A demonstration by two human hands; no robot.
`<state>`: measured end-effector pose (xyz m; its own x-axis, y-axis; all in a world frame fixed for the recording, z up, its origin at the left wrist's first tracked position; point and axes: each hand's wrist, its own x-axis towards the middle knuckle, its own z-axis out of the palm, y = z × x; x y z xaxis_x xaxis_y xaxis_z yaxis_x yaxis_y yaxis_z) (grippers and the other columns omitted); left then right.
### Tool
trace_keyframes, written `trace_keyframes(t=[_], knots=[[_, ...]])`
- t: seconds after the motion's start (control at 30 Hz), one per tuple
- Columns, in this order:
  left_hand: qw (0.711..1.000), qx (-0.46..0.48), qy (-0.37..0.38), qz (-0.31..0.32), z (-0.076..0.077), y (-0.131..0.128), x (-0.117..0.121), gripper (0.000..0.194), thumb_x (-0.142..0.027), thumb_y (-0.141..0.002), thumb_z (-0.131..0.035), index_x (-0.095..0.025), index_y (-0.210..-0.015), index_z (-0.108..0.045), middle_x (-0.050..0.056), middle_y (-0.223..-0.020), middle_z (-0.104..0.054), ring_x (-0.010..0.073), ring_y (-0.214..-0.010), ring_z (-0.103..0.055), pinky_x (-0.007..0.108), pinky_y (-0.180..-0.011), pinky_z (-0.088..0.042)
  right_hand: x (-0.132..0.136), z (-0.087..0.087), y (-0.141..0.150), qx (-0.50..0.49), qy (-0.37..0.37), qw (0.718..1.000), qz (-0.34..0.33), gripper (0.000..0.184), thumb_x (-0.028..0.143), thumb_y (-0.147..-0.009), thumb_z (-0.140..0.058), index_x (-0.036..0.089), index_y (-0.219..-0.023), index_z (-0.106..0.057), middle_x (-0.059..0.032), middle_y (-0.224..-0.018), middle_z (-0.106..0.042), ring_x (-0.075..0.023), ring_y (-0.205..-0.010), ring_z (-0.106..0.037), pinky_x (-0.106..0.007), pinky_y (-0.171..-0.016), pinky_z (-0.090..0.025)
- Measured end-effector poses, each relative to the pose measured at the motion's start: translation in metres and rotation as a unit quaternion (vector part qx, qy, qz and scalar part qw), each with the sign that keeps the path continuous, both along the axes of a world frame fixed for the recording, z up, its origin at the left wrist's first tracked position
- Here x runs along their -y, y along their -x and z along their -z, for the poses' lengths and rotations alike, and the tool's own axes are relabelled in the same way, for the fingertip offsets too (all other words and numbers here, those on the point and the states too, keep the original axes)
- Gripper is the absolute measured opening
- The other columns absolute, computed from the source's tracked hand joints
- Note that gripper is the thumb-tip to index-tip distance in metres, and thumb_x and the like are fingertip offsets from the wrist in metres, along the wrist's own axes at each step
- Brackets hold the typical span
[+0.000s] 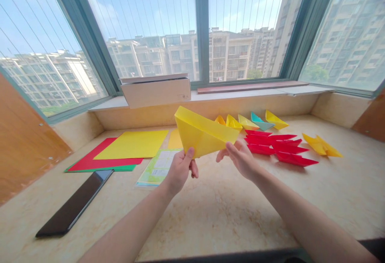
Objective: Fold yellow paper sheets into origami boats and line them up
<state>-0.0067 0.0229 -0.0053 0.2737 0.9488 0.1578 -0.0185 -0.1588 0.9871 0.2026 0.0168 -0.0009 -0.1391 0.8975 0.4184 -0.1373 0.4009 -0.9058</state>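
A folded sheet of yellow paper (204, 132) is held up above the stone sill, its long upper edge opened a little like a pocket. My left hand (183, 168) pinches its lower left corner, thumb in front and fingers behind. At the lower right side, my right hand (239, 156) grips the paper's edge between thumb and fingers. Behind and to the right stand several red paper boats (290, 146), with a yellow folded paper piece (321, 146) beyond them. A row of small boats, among them a blue paper boat (261, 122), sits farther back.
On the left lie yellow sheets (132, 144) over red paper (87, 160) and green paper. A black phone (76, 203) rests nearer me, and a clear paper packet (161, 168) lies mid-sill. A white box (156, 91) stands by the window.
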Motion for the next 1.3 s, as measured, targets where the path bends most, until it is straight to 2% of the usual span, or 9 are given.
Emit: trace_keyframes(t=[0.07, 0.23, 0.33, 0.5, 0.6, 0.77, 0.9, 1.1, 1.3], knots=[[1.0, 0.012, 0.005, 0.017, 0.002, -0.002, 0.001, 0.066, -0.066, -0.089, -0.047, -0.016, -0.046, -0.051, 0.002, -0.036, -0.05, 0.0098, -0.034, -0.045, 0.022, -0.04, -0.034, 0.002, 0.0, 0.001, 0.009, -0.005, 1.0, -0.001, 0.051, 0.062, -0.088, -0.054, 0.016, -0.106, -0.064, -0.0042, -0.067, -0.068, -0.0202, -0.059, -0.065, -0.035, -0.061, -0.053], [0.997, -0.009, 0.007, 0.073, 0.002, -0.007, 0.011, 0.065, -0.068, -0.087, -0.049, -0.015, -0.051, -0.055, 0.002, -0.04, -0.053, 0.0102, -0.035, -0.048, 0.022, -0.041, -0.034, 0.008, -0.002, 0.007, -0.009, -0.03, 0.997, 0.075, 0.038, 0.055, -0.086, -0.062, 0.018, -0.094, -0.063, -0.0042, -0.08, -0.069, -0.0137, -0.042, -0.059, -0.029, -0.042, -0.046], [0.995, -0.041, 0.002, 0.093, 0.0, -0.009, 0.016, 0.065, -0.069, -0.085, -0.05, -0.015, -0.051, -0.058, 0.003, -0.042, -0.054, 0.0106, -0.037, -0.05, 0.023, -0.042, -0.035, 0.009, -0.001, 0.007, 0.012, -0.023, 0.998, 0.065, 0.04, 0.057, -0.089, -0.057, 0.017, -0.089, -0.064, -0.0034, -0.069, -0.068, -0.0158, -0.041, -0.061, -0.029, -0.042, -0.045], [0.993, -0.057, 0.007, 0.103, -0.002, -0.011, 0.018, 0.06, -0.068, -0.082, -0.056, -0.013, -0.058, -0.063, 0.005, -0.05, -0.061, 0.0114, -0.037, -0.052, 0.023, -0.039, -0.034, 0.006, 0.003, 0.004, 0.05, -0.01, 0.993, 0.111, 0.046, 0.059, -0.089, -0.056, 0.016, -0.074, -0.065, -0.0015, -0.051, -0.062, -0.0156, -0.038, -0.057, -0.028, -0.041, -0.043], [0.994, -0.064, 0.0, 0.094, -0.002, -0.011, 0.018, 0.06, -0.066, -0.085, -0.053, -0.014, -0.056, -0.063, 0.005, -0.048, -0.06, 0.011, -0.037, -0.052, 0.023, -0.04, -0.035, 0.006, 0.004, 0.005, 0.048, -0.003, 0.996, 0.075, 0.046, 0.059, -0.089, -0.057, 0.015, -0.081, -0.066, -0.0019, -0.053, -0.063, -0.016, -0.041, -0.059, -0.028, -0.043, -0.045], [0.991, -0.068, 0.002, 0.119, 0.002, -0.012, 0.019, 0.064, -0.067, -0.086, -0.05, -0.014, -0.051, -0.059, 0.004, -0.043, -0.056, 0.011, -0.036, -0.052, 0.022, -0.04, -0.037, 0.012, 0.003, 0.011, 0.058, 0.008, 0.998, 0.007, 0.039, 0.054, -0.084, -0.066, 0.015, -0.091, -0.065, -0.0028, -0.069, -0.067, -0.0132, -0.047, -0.059, -0.026, -0.043, -0.049], [0.991, -0.049, 0.02, 0.121, 0.005, -0.014, 0.019, 0.059, -0.067, -0.085, -0.052, -0.012, -0.065, -0.062, 0.004, -0.053, -0.061, 0.0129, -0.039, -0.058, 0.021, -0.038, -0.038, 0.012, 0.003, 0.013, 0.053, 0.004, 0.998, 0.04, 0.035, 0.05, -0.087, -0.064, 0.015, -0.085, -0.063, -0.0018, -0.066, -0.064, -0.0115, -0.045, -0.057, -0.023, -0.04, -0.046], [0.995, 0.0, 0.022, 0.096, 0.001, -0.014, 0.018, 0.042, -0.058, -0.09, -0.052, -0.016, -0.088, -0.055, 0.001, -0.064, -0.066, 0.0129, -0.04, -0.059, 0.023, -0.039, -0.043, 0.005, 0.001, 0.009, -0.005, 0.024, 0.996, 0.082, 0.038, 0.051, -0.088, -0.063, 0.013, -0.085, -0.063, -0.0029, -0.058, -0.065, -0.0117, -0.042, -0.056, -0.023, -0.039, -0.042], [0.992, -0.01, 0.024, 0.121, 0.003, -0.012, 0.019, 0.043, -0.055, -0.093, -0.049, -0.013, -0.09, -0.059, 0.002, -0.063, -0.064, 0.0118, -0.042, -0.06, 0.021, -0.04, -0.042, 0.0, 0.002, 0.007, -0.036, 0.056, 0.996, 0.065, 0.04, 0.053, -0.088, -0.063, 0.013, -0.09, -0.063, -0.0027, -0.055, -0.066, -0.0116, -0.04, -0.056, -0.021, -0.039, -0.041]])
